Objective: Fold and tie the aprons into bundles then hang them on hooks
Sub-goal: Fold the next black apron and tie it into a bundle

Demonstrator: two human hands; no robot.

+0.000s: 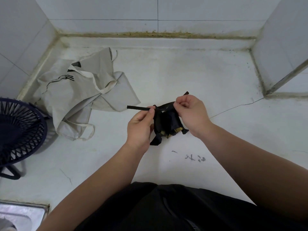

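Note:
A dark apron bundle with a bit of gold trim hangs between my hands above the white counter. My left hand pinches one black strap, whose end sticks out to the left. My right hand pinches the other strap end at the top right of the bundle. The two straps cross at a knot on top of the bundle. A beige apron with black utensil prints lies crumpled and unfolded at the left of the counter.
A dark blue slatted basket stands at the left edge. A steel sink rim shows at the bottom left. Tiled walls enclose the counter at the back and both sides. A crack runs across the counter at the right.

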